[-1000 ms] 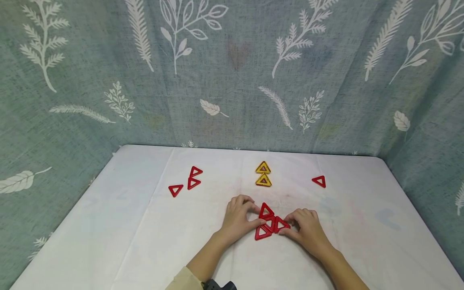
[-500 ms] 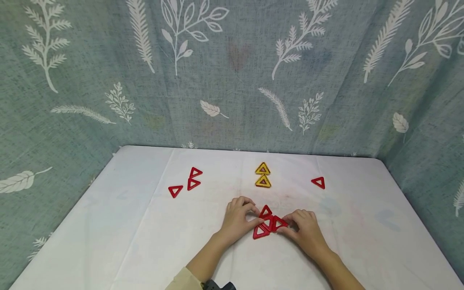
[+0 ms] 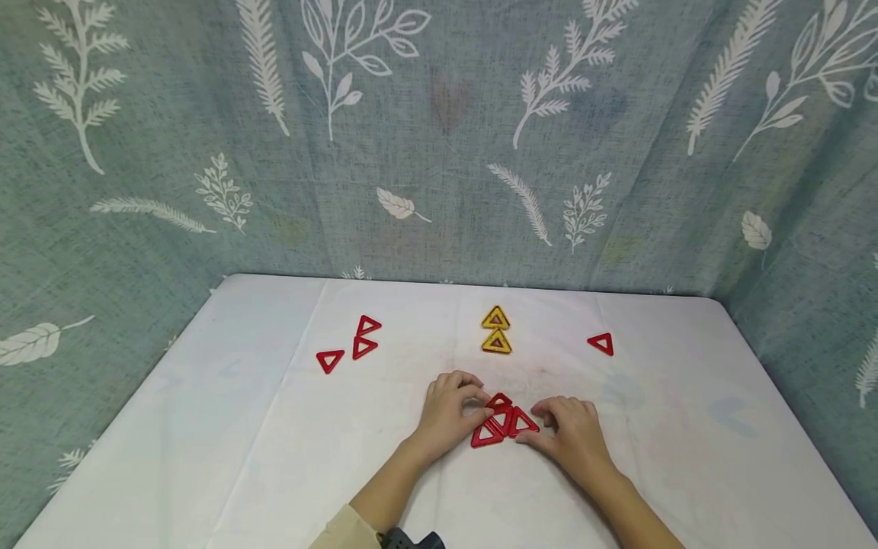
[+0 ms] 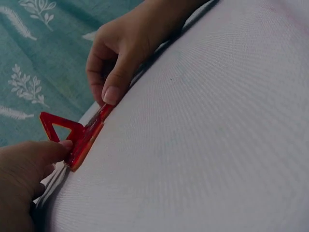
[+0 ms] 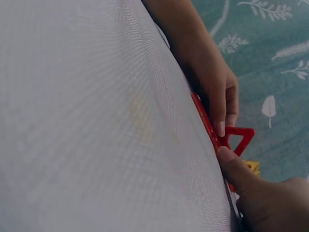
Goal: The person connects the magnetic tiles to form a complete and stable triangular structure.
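Observation:
Red triangular frame tiles lie joined on the white table: a middle one, a lower-left tile, a right tile and a far tile, tilted up off the table. My left hand pinches at the far and middle tiles, its thumb over the middle one's left corner and partly hiding it. My right hand has thumb and index finger around the outer corner of the right tile; in the left wrist view its thumb touches the red edge. The wrist views look along the table, so the flat tiles overlap.
Two yellow triangles lie beyond the hands, each with a smaller triangle inside. Several more red triangles lie apart, such as one at the left and one at the right. A patterned green curtain borders the table.
The far tile has tipped up from lying flat and looks shorter in the head view. The joined tiles have shifted slightly left, and my right hand moved left with them.

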Available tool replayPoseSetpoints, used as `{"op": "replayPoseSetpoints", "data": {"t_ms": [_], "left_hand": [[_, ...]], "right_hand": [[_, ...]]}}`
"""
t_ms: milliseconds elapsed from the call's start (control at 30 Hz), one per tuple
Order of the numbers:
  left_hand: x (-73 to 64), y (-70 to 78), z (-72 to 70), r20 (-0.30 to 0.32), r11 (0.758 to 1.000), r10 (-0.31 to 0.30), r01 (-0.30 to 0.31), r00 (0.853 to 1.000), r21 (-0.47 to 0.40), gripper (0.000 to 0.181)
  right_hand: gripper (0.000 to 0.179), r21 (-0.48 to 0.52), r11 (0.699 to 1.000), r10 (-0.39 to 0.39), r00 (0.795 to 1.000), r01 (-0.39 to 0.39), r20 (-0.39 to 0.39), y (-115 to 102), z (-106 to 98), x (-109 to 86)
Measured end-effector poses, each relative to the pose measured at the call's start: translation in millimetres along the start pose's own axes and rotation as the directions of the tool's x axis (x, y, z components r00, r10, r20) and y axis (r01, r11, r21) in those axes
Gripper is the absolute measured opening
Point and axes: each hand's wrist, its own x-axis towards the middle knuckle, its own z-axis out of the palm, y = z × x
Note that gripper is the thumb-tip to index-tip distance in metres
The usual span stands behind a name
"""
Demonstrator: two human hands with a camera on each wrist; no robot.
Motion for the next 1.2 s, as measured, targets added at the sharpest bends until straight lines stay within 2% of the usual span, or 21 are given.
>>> {"op": "replayPoseSetpoints", "data": {"t_ms": [133,233,333,467,667,833,1000,1200], "left_hand": [[-0.3,0.0,-1.3,0.005,1.0,-0.015,0.015,1.0,-0.019,0.006],[-0.6,-0.2,-1.6,0.003,0.999,-0.022,0.022,1.0,-0.028,0.005],[-1.0,-0.4,-1.3,0.006,0.999,-0.033,0.033,0.999,-0.039,0.005],[-1.5,-0.1,-0.7,0.016,0.998,-0.036,0.037,0.999,-0.057,0.008],[-0.5,-1.3,-0.8,0.016,0.998,-0.007,0.008,1.0,-0.062,0.009],[0.0,-1.5,-2.0,0.02,0.999,0.001,0.0,1.0,-0.047,0.01],[0.4,-0.7,-3.3,0.03,1.0,0.015,-0.015,0.999,-0.019,0.012],[0.2,-0.4,-3.3,0.041,1.0,0.006,-0.005,0.999,-0.029,0.012]], "right_hand": [[0.039,0.057,0.99,0.123,0.989,-0.128,0.084,-4,-1,1.3],[0.035,0.09,0.983,0.149,0.983,-0.159,0.102,-4,1,0.4],[0.033,0.126,0.986,0.1,0.992,-0.109,0.073,-2,3,-1.2],[0.031,0.131,0.991,-0.007,1.0,0.006,0.006,1,5,-2.6],[0.032,0.085,0.989,-0.116,0.992,0.12,-0.048,2,3,-1.3],[0.039,0.083,0.983,-0.16,0.985,0.165,-0.07,0,5,0.4],[0.044,0.094,0.981,-0.165,0.983,0.172,-0.076,-5,9,1.9],[0.036,0.129,0.988,-0.075,0.997,0.079,-0.032,-12,10,2.0]]}}
